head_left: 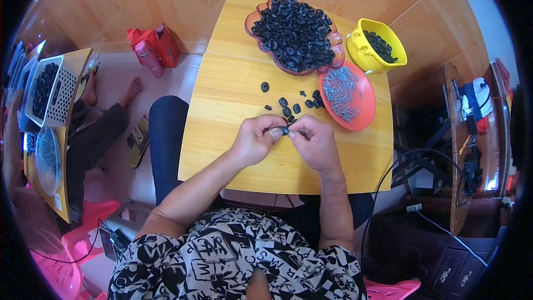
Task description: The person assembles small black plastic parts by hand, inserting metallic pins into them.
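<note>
Over the middle of the wooden table (214,128), my left hand (254,139) grips a small black plastic part (285,130) between thumb and fingers. My right hand (314,141) is closed in a pinch at the part's right side; whether it also holds a screw is too small to tell. Several loose black parts (283,102) lie just beyond my fingertips, and one black part (265,86) sits apart from them farther off. Close to my right hand, a red-orange plate (362,119) carries a pile of small grey screws (342,91).
A reddish scalloped tray (252,22) heaped with black parts stands at the table's far side. Right of it is a yellow bucket (363,58) with black parts inside. Another person's legs (102,128) show at the left, beside a table with a white basket (59,97). A black cable (383,178) hangs at the right.
</note>
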The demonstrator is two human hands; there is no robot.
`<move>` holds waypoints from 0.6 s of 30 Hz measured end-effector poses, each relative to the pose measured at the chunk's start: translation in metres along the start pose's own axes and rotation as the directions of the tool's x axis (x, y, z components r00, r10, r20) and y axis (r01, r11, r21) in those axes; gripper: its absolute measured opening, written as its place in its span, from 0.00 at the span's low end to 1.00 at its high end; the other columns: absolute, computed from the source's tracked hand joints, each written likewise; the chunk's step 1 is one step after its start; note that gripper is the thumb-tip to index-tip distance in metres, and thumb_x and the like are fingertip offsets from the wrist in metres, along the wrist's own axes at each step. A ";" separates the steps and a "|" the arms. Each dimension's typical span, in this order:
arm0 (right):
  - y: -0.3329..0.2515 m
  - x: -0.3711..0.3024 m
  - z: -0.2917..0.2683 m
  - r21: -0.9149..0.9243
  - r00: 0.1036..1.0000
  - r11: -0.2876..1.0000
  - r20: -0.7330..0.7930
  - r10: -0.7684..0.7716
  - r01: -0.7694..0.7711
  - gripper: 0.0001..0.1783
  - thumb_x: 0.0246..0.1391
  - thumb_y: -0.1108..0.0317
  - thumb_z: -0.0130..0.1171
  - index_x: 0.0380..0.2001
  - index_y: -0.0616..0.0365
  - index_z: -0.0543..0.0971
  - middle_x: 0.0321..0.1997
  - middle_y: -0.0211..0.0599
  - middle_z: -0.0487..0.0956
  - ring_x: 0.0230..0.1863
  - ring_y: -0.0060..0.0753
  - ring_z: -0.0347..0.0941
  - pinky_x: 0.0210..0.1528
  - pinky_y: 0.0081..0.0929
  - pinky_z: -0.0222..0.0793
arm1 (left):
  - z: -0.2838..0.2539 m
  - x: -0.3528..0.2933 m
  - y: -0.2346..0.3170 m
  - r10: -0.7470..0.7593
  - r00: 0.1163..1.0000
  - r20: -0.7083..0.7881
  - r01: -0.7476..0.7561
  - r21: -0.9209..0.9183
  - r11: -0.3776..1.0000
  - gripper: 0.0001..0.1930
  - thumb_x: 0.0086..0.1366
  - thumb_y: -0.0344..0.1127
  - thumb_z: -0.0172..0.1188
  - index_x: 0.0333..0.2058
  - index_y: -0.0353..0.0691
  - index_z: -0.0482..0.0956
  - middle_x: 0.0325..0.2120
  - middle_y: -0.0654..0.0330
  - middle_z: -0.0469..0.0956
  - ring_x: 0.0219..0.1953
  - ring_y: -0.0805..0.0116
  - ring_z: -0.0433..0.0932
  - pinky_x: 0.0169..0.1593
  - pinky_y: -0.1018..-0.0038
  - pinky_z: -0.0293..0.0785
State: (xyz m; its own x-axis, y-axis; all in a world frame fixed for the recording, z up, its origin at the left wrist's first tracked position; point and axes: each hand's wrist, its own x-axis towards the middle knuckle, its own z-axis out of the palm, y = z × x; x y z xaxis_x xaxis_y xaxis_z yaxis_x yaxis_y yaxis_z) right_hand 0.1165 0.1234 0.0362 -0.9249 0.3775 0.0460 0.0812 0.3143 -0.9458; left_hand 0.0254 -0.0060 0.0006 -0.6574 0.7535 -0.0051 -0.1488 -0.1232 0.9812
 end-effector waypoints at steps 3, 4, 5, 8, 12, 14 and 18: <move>0.001 0.001 0.000 -0.060 0.999 0.998 -0.006 -0.033 0.033 0.04 0.46 0.83 0.54 0.26 0.63 0.73 0.23 0.24 0.73 0.24 0.09 0.65 0.24 0.11 0.59 | -0.002 0.000 -0.002 0.015 1.000 -0.002 -0.015 0.095 0.995 0.04 0.59 0.23 0.53 0.33 0.32 0.76 0.21 0.68 0.72 0.23 0.81 0.65 0.27 0.83 0.65; 0.000 0.001 0.000 -0.129 0.998 0.990 -0.005 -0.064 0.062 0.05 0.46 0.83 0.54 0.26 0.63 0.73 0.23 0.25 0.73 0.24 0.10 0.66 0.24 0.11 0.60 | -0.002 0.001 -0.002 0.015 1.000 0.000 -0.015 0.096 0.995 0.04 0.59 0.23 0.53 0.33 0.32 0.76 0.21 0.68 0.72 0.23 0.81 0.65 0.27 0.83 0.65; 0.003 0.001 -0.001 -0.128 0.998 0.990 -0.008 -0.064 0.063 0.05 0.46 0.83 0.54 0.26 0.63 0.73 0.23 0.25 0.73 0.24 0.10 0.66 0.24 0.11 0.60 | -0.001 0.001 -0.001 0.018 1.000 0.004 -0.019 0.089 0.996 0.04 0.59 0.23 0.54 0.33 0.32 0.76 0.21 0.67 0.72 0.22 0.81 0.66 0.27 0.83 0.65; 0.015 0.004 -0.009 0.147 0.999 0.988 0.024 0.035 -0.038 0.04 0.46 0.81 0.55 0.28 0.63 0.74 0.24 0.29 0.75 0.24 0.16 0.70 0.27 0.14 0.66 | -0.002 0.000 0.005 -0.019 0.999 0.029 0.018 0.021 1.000 0.05 0.59 0.22 0.54 0.34 0.32 0.76 0.22 0.66 0.73 0.23 0.81 0.66 0.26 0.83 0.65; 0.021 0.005 -0.019 0.517 0.958 0.828 0.278 0.076 -0.216 0.05 0.46 0.77 0.58 0.29 0.64 0.75 0.26 0.35 0.77 0.25 0.24 0.74 0.30 0.19 0.71 | -0.002 -0.002 0.004 -0.036 0.996 0.085 0.038 -0.029 0.999 0.05 0.59 0.22 0.54 0.34 0.32 0.75 0.23 0.65 0.74 0.23 0.81 0.68 0.27 0.83 0.66; 0.025 0.005 -0.018 0.555 0.947 0.797 0.315 0.064 -0.238 0.06 0.46 0.76 0.58 0.30 0.65 0.74 0.26 0.35 0.77 0.26 0.25 0.74 0.30 0.20 0.72 | -0.003 -0.002 0.001 -0.026 0.996 0.081 0.029 -0.040 0.999 0.04 0.59 0.22 0.54 0.34 0.32 0.76 0.23 0.64 0.75 0.23 0.81 0.68 0.27 0.83 0.66; 0.046 0.004 -0.014 0.539 0.945 0.814 0.325 0.037 -0.217 0.07 0.46 0.75 0.60 0.30 0.64 0.74 0.26 0.36 0.77 0.26 0.25 0.75 0.30 0.20 0.72 | 0.001 -0.002 -0.011 0.127 0.980 0.155 -0.091 -0.223 0.970 0.04 0.59 0.22 0.53 0.33 0.32 0.76 0.24 0.63 0.76 0.23 0.80 0.69 0.27 0.83 0.67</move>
State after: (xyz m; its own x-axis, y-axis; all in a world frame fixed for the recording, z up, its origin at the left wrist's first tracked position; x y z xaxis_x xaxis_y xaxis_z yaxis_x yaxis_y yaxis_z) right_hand 0.1221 0.1515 -0.0028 -0.9917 0.0854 -0.0962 0.0670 -0.2957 -0.9529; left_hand 0.0293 -0.0057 -0.0105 -0.5485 0.8226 0.1500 -0.2497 -0.3323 0.9095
